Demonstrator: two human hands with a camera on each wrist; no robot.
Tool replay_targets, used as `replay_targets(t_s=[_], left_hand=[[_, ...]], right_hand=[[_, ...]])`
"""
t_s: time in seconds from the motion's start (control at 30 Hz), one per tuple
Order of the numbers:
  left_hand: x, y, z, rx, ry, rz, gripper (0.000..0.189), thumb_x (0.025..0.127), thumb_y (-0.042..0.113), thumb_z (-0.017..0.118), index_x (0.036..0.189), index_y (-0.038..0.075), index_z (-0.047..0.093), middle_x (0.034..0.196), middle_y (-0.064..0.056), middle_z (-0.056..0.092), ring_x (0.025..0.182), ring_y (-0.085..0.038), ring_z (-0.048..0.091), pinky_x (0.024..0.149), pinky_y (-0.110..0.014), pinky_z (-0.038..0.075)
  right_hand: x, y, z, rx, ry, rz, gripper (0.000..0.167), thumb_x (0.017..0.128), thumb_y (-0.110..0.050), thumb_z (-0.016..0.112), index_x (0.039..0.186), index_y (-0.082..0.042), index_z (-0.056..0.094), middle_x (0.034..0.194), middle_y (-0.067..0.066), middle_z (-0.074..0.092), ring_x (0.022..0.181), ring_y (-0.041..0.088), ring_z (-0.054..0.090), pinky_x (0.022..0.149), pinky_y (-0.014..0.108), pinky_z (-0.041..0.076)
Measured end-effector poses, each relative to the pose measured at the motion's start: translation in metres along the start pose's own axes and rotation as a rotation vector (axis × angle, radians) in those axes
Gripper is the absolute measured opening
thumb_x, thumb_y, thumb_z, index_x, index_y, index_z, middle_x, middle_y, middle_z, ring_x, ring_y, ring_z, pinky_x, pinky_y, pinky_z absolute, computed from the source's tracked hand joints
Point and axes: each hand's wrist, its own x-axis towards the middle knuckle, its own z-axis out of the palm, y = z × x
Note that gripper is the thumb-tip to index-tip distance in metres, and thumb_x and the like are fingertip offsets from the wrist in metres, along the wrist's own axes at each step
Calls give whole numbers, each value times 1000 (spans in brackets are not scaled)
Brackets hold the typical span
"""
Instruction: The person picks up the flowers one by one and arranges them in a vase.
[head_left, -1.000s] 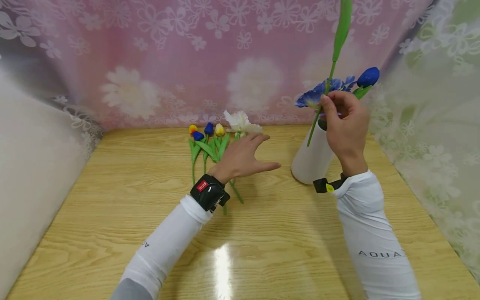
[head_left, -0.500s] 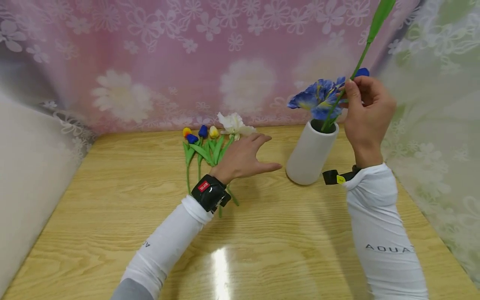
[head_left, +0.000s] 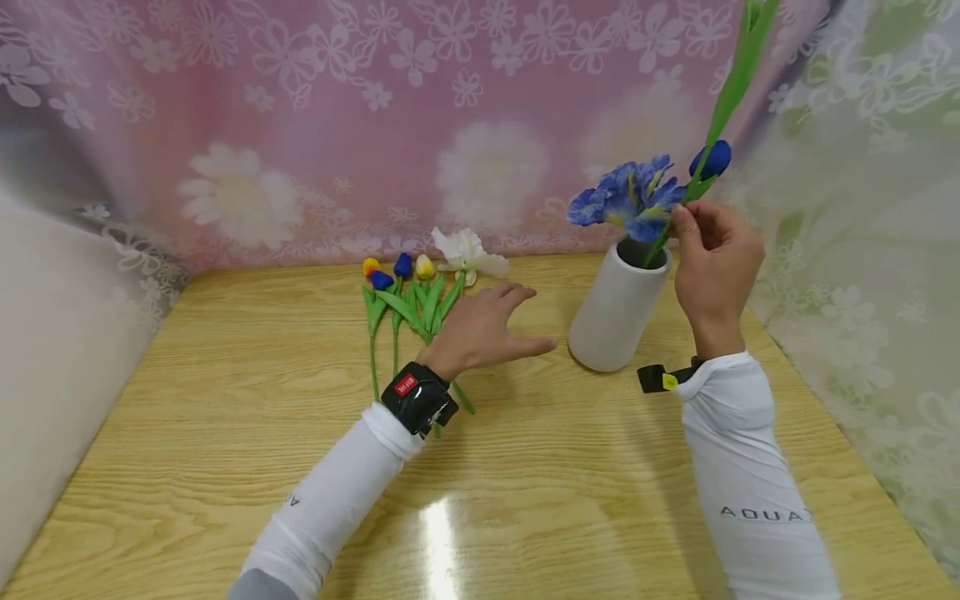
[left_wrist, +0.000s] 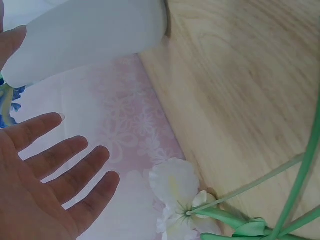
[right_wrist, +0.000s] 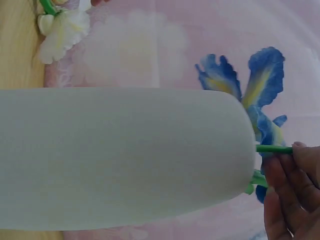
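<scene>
My right hand (head_left: 717, 271) pinches the green stem (right_wrist: 274, 149) of a flower between thumb and fingers. Its long leaf (head_left: 738, 79) rises out of the head view, so the bloom is hidden. The stem's lower end is in the mouth of a white vase (head_left: 618, 315). A blue-and-yellow iris (head_left: 630, 200) and a blue tulip (head_left: 711, 158) also stand in that vase. My left hand (head_left: 480, 329) hovers with fingers spread and nothing in its grasp, as the left wrist view (left_wrist: 45, 185) confirms. Beneath it lie a white flower (head_left: 468, 252) and several artificial tulips (head_left: 424, 267).
The wooden table (head_left: 262, 450) carries the vase at its right and the loose flowers near its back edge. Behind hangs a pink floral curtain (head_left: 337, 108). A pale green floral cloth (head_left: 885, 333) covers the right side, and a white wall (head_left: 52, 333) flanks the left.
My right hand first moved right and up, bringing the stem's end to the vase mouth. Since then it has come down and left, with the stem lower in the vase. My left hand stays nearly still.
</scene>
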Motion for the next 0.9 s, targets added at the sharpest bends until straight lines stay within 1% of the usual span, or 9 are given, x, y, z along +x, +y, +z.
replay_targets(t_s=[0.17, 0.27, 0.37, 0.5, 0.6, 0.7, 0.83, 0.9], left_hand=[[-7, -4, 3, 3, -20, -11, 80, 80, 72, 53, 143, 22, 46, 144, -3, 43, 116, -22, 53, 83, -40, 49], [-10, -6, 5, 8, -18, -20, 79, 81, 72, 54, 143, 23, 46, 143, -2, 44, 117, -22, 53, 86, -40, 48], [-14, -8, 5, 4, -12, -27, 78, 81, 71, 55, 142, 22, 47, 142, -2, 45, 118, -22, 52, 89, -42, 46], [-18, -11, 5, -2, -11, -35, 78, 81, 70, 57, 141, 21, 49, 141, -2, 46, 116, -22, 53, 89, -42, 46], [-22, -15, 6, 1, -17, -52, 78, 81, 69, 58, 141, 21, 48, 142, -2, 46, 115, -22, 54, 88, -41, 47], [-25, -20, 7, -5, -22, -71, 78, 81, 69, 58, 141, 20, 48, 142, -3, 46, 116, -23, 53, 89, -41, 46], [-30, -25, 7, -10, -26, -94, 79, 80, 69, 58, 141, 20, 48, 142, -3, 45, 120, -23, 50, 90, -42, 46], [-32, -28, 7, -5, -34, -110, 79, 80, 70, 58, 141, 21, 48, 142, -3, 45, 120, -23, 50, 90, -42, 46]], right_hand=[[-11, 6, 1, -76, -7, 29, 32, 91, -32, 65, 102, -4, 74, 90, 0, 70, 79, 4, 58, 67, 18, 40], [-15, 8, 2, -111, -23, 49, 34, 90, -36, 66, 102, -5, 76, 91, 3, 71, 81, 3, 56, 65, 19, 38], [-19, 11, 3, -122, -39, 50, 35, 89, -36, 68, 101, -5, 76, 90, 5, 70, 82, 4, 57, 64, 20, 38], [-23, 13, 2, -97, -28, 61, 34, 86, -37, 72, 100, -6, 74, 89, -1, 67, 82, 6, 55, 69, 21, 35], [-27, 12, 0, -49, 0, 32, 32, 85, -35, 74, 97, -6, 73, 85, -8, 62, 80, 6, 54, 69, 22, 34], [-32, 5, 1, -10, 23, -30, 29, 86, -27, 73, 93, 1, 72, 80, -13, 60, 74, 6, 53, 66, 21, 35], [-40, 4, 6, 9, 22, -94, 25, 86, -18, 73, 91, 7, 70, 79, -15, 59, 69, 5, 52, 62, 21, 34], [-45, 6, 10, 34, 5, -118, 24, 86, -16, 73, 91, 6, 70, 78, -13, 59, 66, 5, 51, 60, 20, 34]])
